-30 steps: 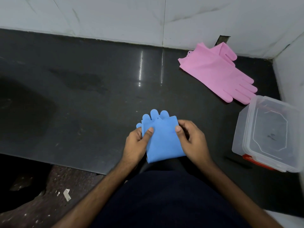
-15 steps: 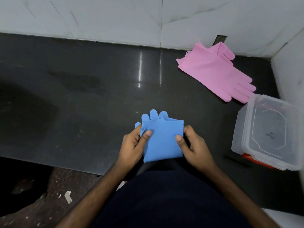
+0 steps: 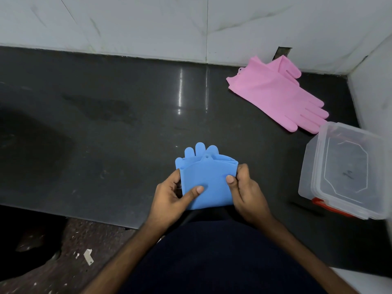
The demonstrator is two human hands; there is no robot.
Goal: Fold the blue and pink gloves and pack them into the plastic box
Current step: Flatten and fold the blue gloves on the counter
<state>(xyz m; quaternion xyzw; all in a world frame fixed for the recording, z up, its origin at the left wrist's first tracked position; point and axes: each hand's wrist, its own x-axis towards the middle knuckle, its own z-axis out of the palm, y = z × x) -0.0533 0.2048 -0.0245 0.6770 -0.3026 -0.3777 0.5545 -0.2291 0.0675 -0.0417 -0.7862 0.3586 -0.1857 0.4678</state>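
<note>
The blue gloves [image 3: 206, 177] are folded over into a short stack near the front edge of the dark counter, fingertips poking out at the far side. My left hand [image 3: 171, 198] grips their left edge with the thumb pressed on top. My right hand [image 3: 244, 192] pinches the right edge between thumb and fingers. The pink gloves [image 3: 275, 92] lie flat and unfolded at the back right, fingers pointing toward the clear plastic box [image 3: 343, 170]. That box stands open at the right with nothing in it.
The dark counter [image 3: 106, 124] runs left from the gloves. A white tiled wall [image 3: 148, 24] closes the back and another wall [image 3: 373, 81] the right side. The counter's front edge drops to a speckled floor [image 3: 74, 262] at lower left.
The top flap of the blue gloves has lifted a little and its open cuff edge now shows. My right thumb has slid to the right edge; my left thumb moved farther across the top.
</note>
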